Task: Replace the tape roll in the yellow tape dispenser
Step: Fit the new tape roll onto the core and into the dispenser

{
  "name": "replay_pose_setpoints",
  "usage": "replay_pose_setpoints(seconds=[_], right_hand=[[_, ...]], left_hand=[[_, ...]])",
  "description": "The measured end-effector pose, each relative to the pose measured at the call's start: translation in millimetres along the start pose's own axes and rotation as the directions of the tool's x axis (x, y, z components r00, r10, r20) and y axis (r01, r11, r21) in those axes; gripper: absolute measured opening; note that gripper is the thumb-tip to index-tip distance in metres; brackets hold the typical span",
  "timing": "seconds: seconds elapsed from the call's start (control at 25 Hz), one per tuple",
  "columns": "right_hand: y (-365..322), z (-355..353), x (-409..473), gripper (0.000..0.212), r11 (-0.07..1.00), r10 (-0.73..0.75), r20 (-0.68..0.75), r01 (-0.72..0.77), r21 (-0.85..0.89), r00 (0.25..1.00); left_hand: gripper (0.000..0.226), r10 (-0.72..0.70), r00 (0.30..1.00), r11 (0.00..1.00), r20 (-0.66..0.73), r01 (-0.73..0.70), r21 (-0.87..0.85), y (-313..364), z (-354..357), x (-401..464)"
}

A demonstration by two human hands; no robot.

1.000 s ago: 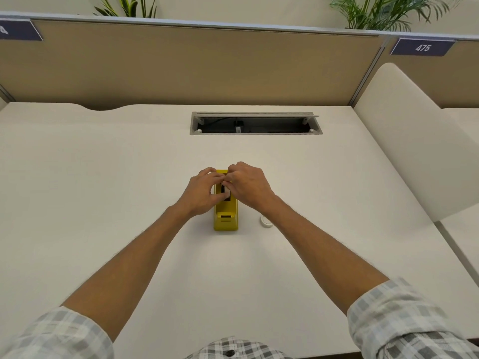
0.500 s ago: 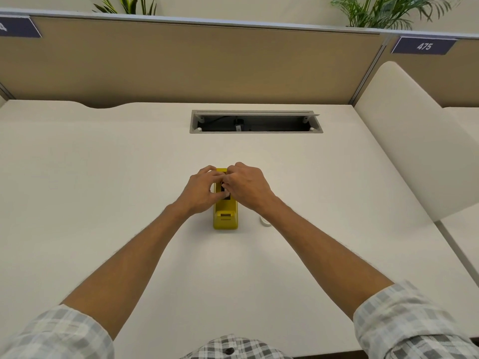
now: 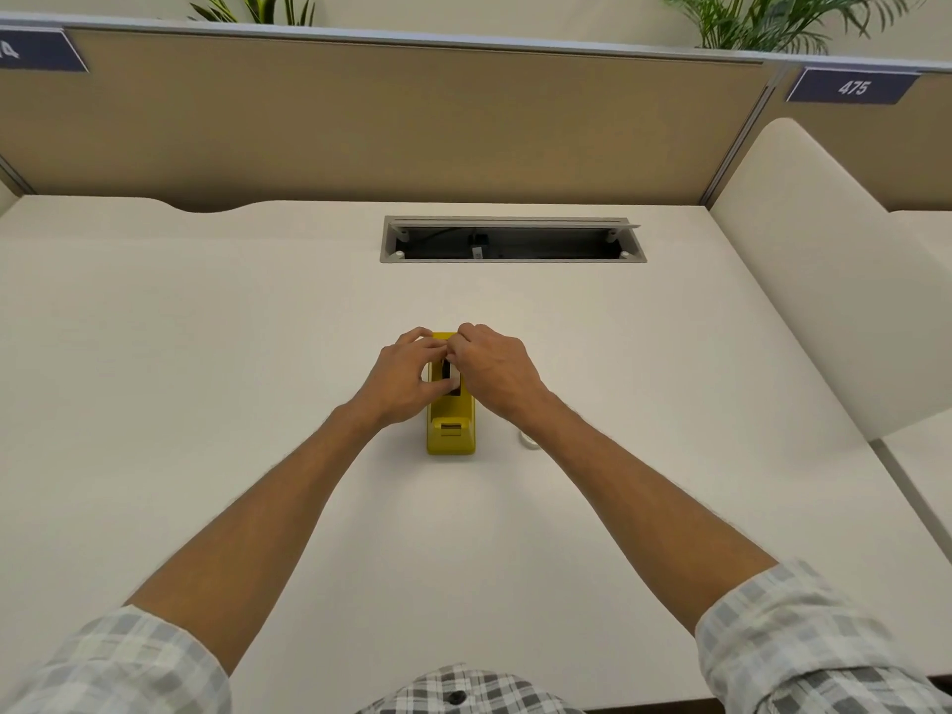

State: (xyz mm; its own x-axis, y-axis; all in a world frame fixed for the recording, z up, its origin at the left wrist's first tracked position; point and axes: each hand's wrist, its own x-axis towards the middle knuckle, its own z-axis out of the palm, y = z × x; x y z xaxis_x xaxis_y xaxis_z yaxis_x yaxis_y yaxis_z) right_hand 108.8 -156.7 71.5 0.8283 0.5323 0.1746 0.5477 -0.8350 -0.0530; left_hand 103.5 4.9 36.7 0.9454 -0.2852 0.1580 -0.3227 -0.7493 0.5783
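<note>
The yellow tape dispenser [image 3: 451, 422] stands on the white desk [image 3: 206, 353], near the middle, with its cutter end toward the person. A pale tape roll [image 3: 454, 372] sits in the dark well in the top of the dispenser, visible only as a narrow strip between the two hands. Whether the roll is fully seated on its hub cannot be told.

The left hand [image 3: 407, 378] curls against the left side of the dispenser; its thumb and fingers close around the roll area from that side. The right hand [image 3: 494, 371] comes in from the right; its fingertips [image 3: 466, 332] press together over the far end of the well. Both hands appear to pinch the roll or its core, but the exact contact is hidden by the knuckles.

A small white round object [image 3: 528, 441] lies on the desk just beside the right forearm, to the right of the dispenser. It may be a spent core; this is not certain.

Judged step: seating or lifting the roll in the well.

Possible faults from this point:
- The roll may jam tilted if one side is pressed ahead of the other.
- The dispenser may slide on the smooth desk if the sideways force is uneven.
- The right forearm may sweep the white object off the desk.
- The loose tape end may stick to a finger.
</note>
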Motion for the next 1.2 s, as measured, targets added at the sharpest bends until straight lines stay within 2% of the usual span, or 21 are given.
replay_pose_setpoints(seconds=[0.2,0.32,0.92,1.2], right_hand=[[-3.2,-1.3,-1.7,0.017,0.998,0.037,-0.016,-0.036,0.042,0.999],[-7.4,-0.5,-5.2,0.019,0.999,0.038,-0.028,-0.039,-0.014,0.999],[-5.6,0.4,-3.5,0.018,0.999,0.044,-0.026,-0.045,-0.026,0.999],[-6.8,1.8,-6.6,0.021,0.991,0.121,-0.067,-0.117,0.058,0.990]], left_hand=[[0.037,-0.008,1.000,1.000,0.014,0.008,0.002,1.1,-1.6,-0.9],[0.037,-0.007,1.000,1.000,0.017,0.007,0.001,2.6,-2.8,-1.0],[0.040,-0.012,1.000,1.000,0.009,0.012,0.015,2.2,-2.1,-1.3],[0.039,0.004,1.000,1.000,0.014,-0.005,0.014,3.8,-3.8,-1.2]])
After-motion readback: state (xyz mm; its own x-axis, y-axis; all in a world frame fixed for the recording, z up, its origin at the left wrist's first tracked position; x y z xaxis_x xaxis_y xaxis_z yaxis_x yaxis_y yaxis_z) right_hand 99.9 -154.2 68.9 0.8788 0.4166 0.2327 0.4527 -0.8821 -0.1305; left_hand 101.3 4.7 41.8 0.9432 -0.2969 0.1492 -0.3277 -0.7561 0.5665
